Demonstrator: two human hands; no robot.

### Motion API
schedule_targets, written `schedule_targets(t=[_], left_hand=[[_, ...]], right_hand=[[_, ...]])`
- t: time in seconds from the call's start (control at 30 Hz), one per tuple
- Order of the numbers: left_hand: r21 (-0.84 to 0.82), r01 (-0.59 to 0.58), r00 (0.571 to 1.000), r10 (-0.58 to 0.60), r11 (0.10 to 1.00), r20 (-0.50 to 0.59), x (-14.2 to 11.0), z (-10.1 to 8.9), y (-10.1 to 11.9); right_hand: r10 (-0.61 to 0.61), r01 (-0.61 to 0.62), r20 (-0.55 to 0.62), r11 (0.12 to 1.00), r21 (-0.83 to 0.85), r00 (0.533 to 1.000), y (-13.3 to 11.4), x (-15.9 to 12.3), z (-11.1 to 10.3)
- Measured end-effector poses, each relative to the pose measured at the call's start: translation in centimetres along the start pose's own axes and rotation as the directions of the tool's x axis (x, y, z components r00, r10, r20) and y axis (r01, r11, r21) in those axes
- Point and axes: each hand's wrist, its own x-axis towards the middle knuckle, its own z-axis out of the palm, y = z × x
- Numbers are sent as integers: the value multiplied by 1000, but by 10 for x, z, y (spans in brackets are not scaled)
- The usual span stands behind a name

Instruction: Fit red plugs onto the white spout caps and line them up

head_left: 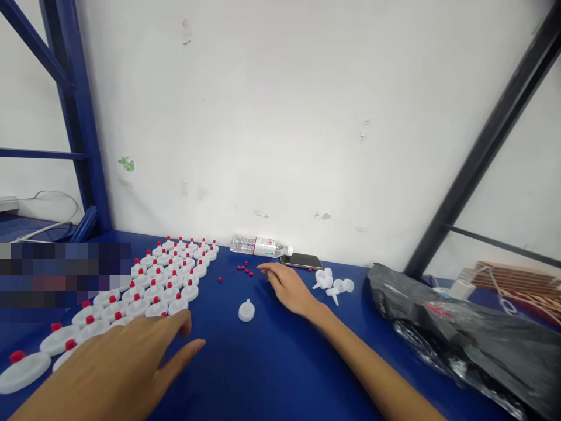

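My left hand [131,362] is low at the left, thumb and forefinger apart, nothing between them; its other fingers are hidden. It partly covers the near rows of white round nozzle lids [153,289], each with a red tip cap. My right hand [287,286] reaches forward with fingers stretched out, just right of several loose small red caps [245,269]. Nothing shows in its grasp. A single white nozzle lid [246,311] without a red cap stands on the blue table between my hands. More uncapped white lids [335,285] lie loosely right of my right hand.
Near the wall lie a water bottle [260,246] and a dark phone [301,260]. A grey plastic bag [456,321] covers the table's right side. A blue metal post [83,117] and a dark slanted post [477,140] frame the wall.
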Motion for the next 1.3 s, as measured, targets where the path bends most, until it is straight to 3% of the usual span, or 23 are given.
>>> schedule_targets(t=[0.17, 0.37, 0.63, 0.73, 0.87, 1.0, 1.3], left_hand=[[-57, -73, 993, 78, 996, 93, 7, 11, 24], [-82, -207, 951, 221, 975, 217, 13, 20, 59], [-32, -313, 940, 314, 949, 131, 27, 42, 60], [-25, -327, 938, 327, 945, 117, 28, 46, 57], [-34, -330, 936, 332, 943, 113, 30, 47, 56], [-35, -333, 937, 335, 942, 101, 32, 49, 57], [0, -333, 939, 331, 943, 87, 30, 48, 60]], right_hand=[[6, 2, 35, 969, -247, 999, -4, 3, 16], [-42, 46, 19, 970, -237, 999, -10, 3, 18], [-45, 44, 0, 977, -207, 999, -9, 2, 14], [-76, 77, 9, 987, -145, 997, -12, -1, 11], [-117, 112, 28, 983, 147, 993, -26, -4, 1], [-139, 87, 124, 932, 353, 982, -45, -4, -14], [-171, 107, 175, 940, 323, 970, -60, -4, -22]])
